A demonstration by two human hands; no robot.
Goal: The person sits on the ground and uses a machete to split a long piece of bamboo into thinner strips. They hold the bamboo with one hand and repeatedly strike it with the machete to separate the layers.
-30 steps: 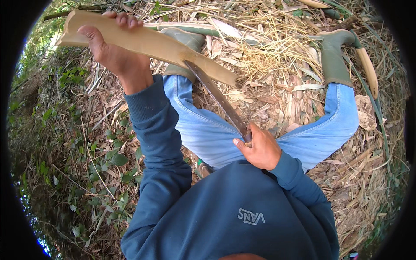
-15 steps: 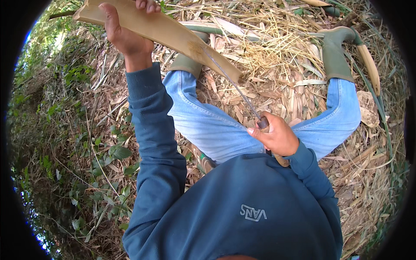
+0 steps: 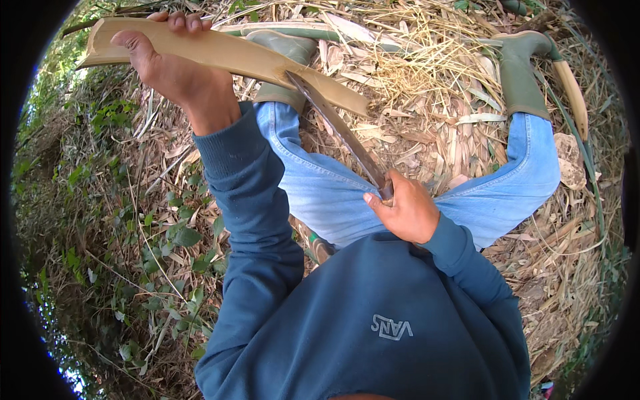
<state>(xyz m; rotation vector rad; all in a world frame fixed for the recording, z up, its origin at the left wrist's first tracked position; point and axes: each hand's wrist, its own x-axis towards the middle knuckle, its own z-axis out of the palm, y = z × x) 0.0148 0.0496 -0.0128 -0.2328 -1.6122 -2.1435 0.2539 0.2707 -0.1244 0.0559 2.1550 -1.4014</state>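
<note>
My left hand is wrapped round the far-left part of a split bamboo piece, pale and slightly curved, with its thumb on the near side and fingertips over the far edge. The piece slants down to the right above my left boot. My right hand is closed on the handle of a machete in front of my belly. The long dark blade points up and left, its tip end meeting the bamboo's near edge at a darker patch. Most of the handle is hidden in my fist.
Green rubber boots and jeans show my legs spread apart. Between them lie dry shavings and a heap of thin straw-coloured strips. A stone sits beyond my right knee, near a bamboo strip. Leafy plants grow at left.
My left hand and the bamboo have shifted left, the piece lying flatter. My right hand has moved slightly left and up, and the machete blade has turned so its broad face shows.
</note>
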